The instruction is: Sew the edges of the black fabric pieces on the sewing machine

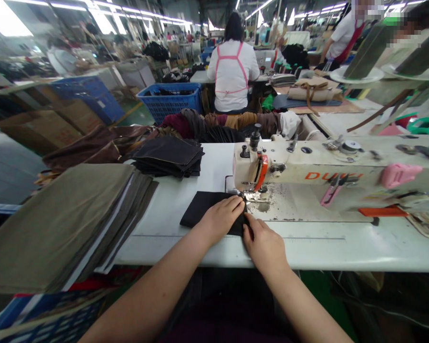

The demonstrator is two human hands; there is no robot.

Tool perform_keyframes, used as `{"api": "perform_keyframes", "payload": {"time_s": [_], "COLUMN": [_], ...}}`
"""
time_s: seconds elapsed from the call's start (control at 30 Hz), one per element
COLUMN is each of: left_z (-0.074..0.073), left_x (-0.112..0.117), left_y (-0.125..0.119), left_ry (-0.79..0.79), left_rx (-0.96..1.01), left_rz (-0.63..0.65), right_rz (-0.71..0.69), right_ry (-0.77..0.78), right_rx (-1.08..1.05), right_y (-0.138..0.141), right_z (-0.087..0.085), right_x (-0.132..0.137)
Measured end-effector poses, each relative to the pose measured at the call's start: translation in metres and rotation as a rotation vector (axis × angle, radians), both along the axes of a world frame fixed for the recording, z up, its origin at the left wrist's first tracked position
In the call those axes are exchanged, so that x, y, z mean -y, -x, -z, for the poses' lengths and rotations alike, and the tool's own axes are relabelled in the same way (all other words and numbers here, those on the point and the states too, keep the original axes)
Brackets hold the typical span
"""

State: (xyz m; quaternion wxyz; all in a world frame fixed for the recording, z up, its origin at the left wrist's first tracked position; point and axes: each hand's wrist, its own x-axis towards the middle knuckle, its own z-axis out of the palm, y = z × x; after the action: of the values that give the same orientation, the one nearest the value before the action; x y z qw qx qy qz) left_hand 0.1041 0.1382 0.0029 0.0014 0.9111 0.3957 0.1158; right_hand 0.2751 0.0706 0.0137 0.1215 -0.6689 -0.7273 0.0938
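Observation:
A black fabric piece (200, 208) lies flat on the white sewing table (307, 245), its right end under the presser foot (252, 195) of a cream sewing machine (328, 171). My left hand (219, 219) rests flat on the fabric, fingers stretched toward the needle. My right hand (264, 245) sits at the fabric's near right corner with its fingers curled on the edge. Whether it pinches the cloth I cannot make out.
A stack of olive and grey fabric (64, 224) lies at the left, a pile of dark cut pieces (169, 157) behind it. Pink thread snips (330, 190) lie on the machine bed. A person in a pink apron (232, 71) sits ahead with their back to me, by a blue basket (169, 100).

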Motion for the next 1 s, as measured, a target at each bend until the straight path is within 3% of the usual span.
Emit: {"api": "perform_keyframes", "payload": {"time_s": [0.7,0.83,1.0], "left_z": [-0.005,-0.007,0.002], "left_x": [0.002,0.013,0.033], "left_y": [0.002,0.005,0.01], "left_ry": [-0.001,-0.007,-0.097], "left_rx": [-0.078,-0.035,0.04], "left_rz": [0.004,0.048,0.095], "right_rz": [0.02,0.022,0.024], "right_ry": [0.084,0.081,0.067], "right_rx": [-0.173,-0.195,-0.22], "right_y": [-0.006,-0.005,-0.006], "right_z": [-0.004,-0.005,-0.004], "right_x": [0.003,-0.002,-0.007]}}
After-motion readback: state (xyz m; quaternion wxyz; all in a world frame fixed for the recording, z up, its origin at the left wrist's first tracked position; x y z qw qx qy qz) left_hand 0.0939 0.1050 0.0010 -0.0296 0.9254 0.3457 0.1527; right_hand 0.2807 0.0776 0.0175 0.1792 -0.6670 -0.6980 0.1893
